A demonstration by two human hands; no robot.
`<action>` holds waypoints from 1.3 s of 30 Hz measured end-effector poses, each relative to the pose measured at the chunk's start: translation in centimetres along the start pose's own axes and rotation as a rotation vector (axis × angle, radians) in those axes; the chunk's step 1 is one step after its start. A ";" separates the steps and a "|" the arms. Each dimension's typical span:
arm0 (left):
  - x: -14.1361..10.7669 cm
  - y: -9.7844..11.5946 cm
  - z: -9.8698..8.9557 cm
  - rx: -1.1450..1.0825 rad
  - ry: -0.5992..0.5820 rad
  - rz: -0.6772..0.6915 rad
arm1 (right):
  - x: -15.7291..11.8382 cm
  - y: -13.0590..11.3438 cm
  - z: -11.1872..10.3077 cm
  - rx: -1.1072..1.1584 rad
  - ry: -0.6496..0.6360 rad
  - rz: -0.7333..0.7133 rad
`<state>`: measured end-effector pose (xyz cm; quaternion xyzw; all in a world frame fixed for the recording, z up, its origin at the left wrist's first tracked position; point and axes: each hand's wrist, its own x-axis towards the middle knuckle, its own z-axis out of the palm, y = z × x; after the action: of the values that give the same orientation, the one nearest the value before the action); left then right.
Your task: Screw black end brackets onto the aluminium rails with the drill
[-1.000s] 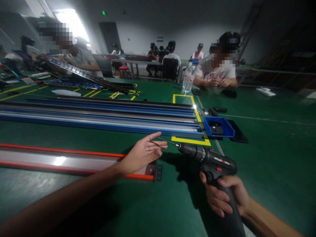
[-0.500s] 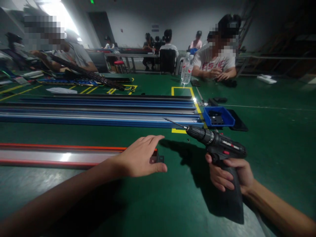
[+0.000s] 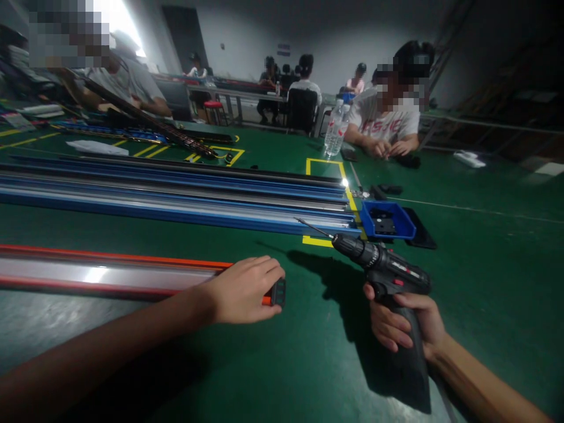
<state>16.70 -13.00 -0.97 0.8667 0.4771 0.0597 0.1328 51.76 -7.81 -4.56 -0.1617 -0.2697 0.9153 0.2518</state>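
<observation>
One drill [image 3: 390, 271], one orange rail [image 3: 127, 277], one blue bin [image 3: 402, 220] and two bottles [image 3: 338, 134] show.

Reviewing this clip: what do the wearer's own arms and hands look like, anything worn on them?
Both the left hand and the right hand are bare, with no gloves. No sleeve shows on either forearm within the picture, and no watch or wristband is visible. I see no rings, though some fingers are partly hidden.
</observation>
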 end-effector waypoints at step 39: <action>1.1 -3.4 -1.9 0.042 0.017 -0.187 | -0.4 0.0 0.1 -0.103 0.078 0.098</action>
<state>14.05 -10.03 -0.18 0.8204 0.5583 0.0444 0.1156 52.04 -8.11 -4.40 -0.2230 -0.2981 0.9044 0.2084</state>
